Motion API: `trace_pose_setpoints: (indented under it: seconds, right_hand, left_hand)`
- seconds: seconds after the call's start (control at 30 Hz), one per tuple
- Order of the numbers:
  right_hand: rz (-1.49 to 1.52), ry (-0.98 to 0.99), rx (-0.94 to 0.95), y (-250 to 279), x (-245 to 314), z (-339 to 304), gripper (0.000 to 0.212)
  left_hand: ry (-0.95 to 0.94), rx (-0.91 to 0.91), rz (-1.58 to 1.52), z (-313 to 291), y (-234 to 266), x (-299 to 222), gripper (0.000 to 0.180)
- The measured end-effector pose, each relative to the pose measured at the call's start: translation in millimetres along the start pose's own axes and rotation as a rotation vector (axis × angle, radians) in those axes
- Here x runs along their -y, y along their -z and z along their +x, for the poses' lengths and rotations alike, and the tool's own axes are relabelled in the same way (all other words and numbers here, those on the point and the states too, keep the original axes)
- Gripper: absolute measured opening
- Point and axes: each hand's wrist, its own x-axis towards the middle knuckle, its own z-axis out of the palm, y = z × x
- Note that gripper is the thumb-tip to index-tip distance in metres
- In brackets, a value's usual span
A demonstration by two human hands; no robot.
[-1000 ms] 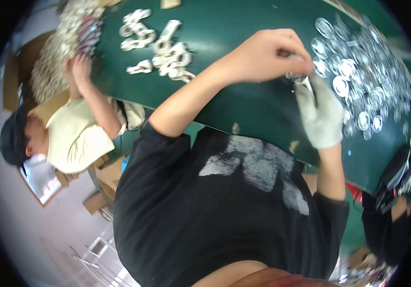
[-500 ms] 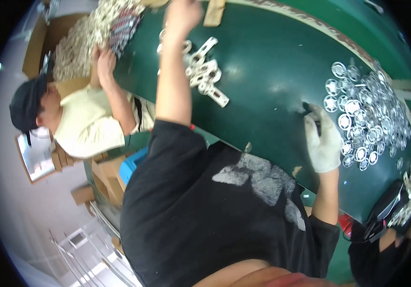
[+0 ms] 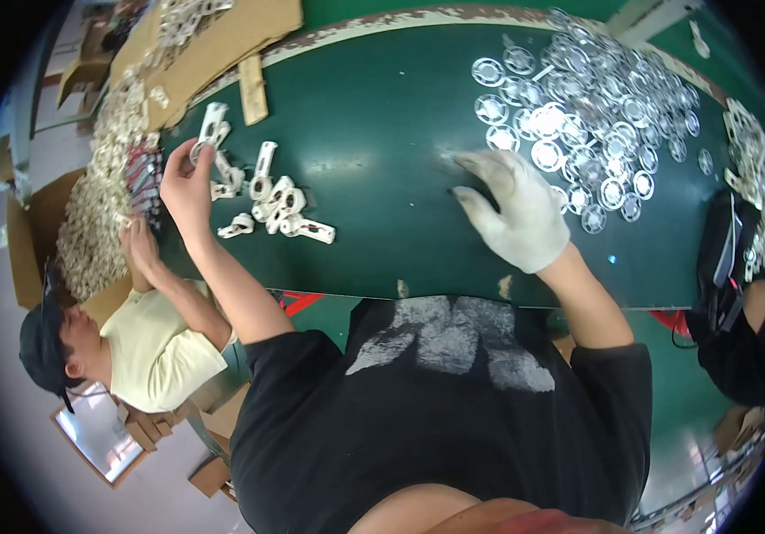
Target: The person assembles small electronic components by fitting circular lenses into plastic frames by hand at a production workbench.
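At the left of the green table, my bare left hand is closed, with its thumb and fingers round the ring end of a white plastic part. More white plastic parts, each with a ring and a flat arm, lie in a loose cluster beside it. My right hand wears a pale glove with dark fingertips. Its fingers are apart and nothing shows between them. Close to its right spreads a pile of shiny, clear-and-silver round discs with spoke-like patterns.
A wooden strip and a cardboard sheet lie at the far left. Beyond my left hand, a person handles parts by a heap of pale pieces. A black bag and more white parts sit at the right.
The view has swung, so the table now runs level. My left hand has come down to the white parts and closed on one. My right hand's fingers have stretched out.
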Motion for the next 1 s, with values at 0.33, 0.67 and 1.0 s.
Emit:
trace_pose_setpoints:
  seconds: [0.33, 0.67, 1.0]
  right_hand:
    - [-0.197, -0.334, -0.177, 23.4, -3.0, 6.4, 0.028]
    - [-0.073, -0.547, -0.205, 51.9, -14.4, 13.2, 0.034]
    - [-0.285, -0.430, -0.191, 49.8, -17.7, 9.1, 0.030]
  left_hand:
    - [-0.508, 0.485, -0.498, -122.7, -180.2, -177.1, 0.028]
    - [-0.921, 0.436, 0.108, -136.5, -203.6, -168.4, 0.049]
    - [-0.811, 0.483, 0.015, -136.9, -200.8, -179.2, 0.050]
